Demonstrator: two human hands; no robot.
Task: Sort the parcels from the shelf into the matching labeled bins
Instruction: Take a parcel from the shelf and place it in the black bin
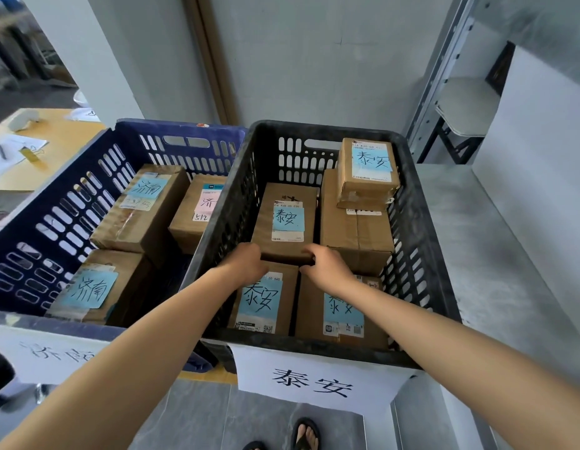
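Observation:
A black crate point(421, 254) with a white paper label point(314, 381) on its front holds several brown cardboard parcels with blue notes. My left hand point(246, 263) and my right hand point(327, 266) grip the near edge of the middle parcel point(287, 219), fingers curled under it. Two parcels point(264, 303) lie side by side below my hands. At the back right a small parcel point(368, 170) sits on top of a larger one point(356, 235). To the left, a blue crate point(54, 206) holds three parcels point(142, 206) with different writing on their notes.
A yellow table point(54, 134) with papers stands at the far left. A metal shelf surface point(483, 241) lies to the right of the black crate, with a slotted upright post point(434, 92) behind. My sandalled foot point(306, 433) is on the grey floor below.

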